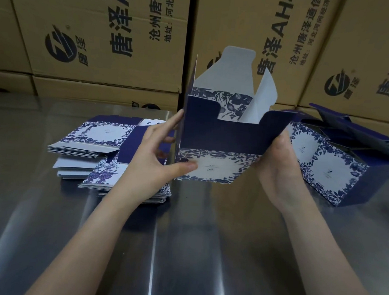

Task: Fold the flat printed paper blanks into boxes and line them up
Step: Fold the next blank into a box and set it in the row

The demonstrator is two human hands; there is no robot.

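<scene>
A half-formed box [222, 135], dark blue with a blue-and-white floral print, is held above the table at the centre. Its white inner flaps stand open at the top. My left hand [158, 158] grips its left side, thumb on the floral front panel. My right hand [280, 162] holds its right lower edge. A pile of flat printed blanks [101, 150] lies on the table to the left, partly behind my left hand. Two folded boxes [335, 164] lie side by side on the right, flaps open toward the back.
The work surface is a shiny steel table [182, 238]. Big brown cardboard cartons [104, 37] with black printed characters are stacked like a wall along the table's far edge, right behind the boxes and the blanks.
</scene>
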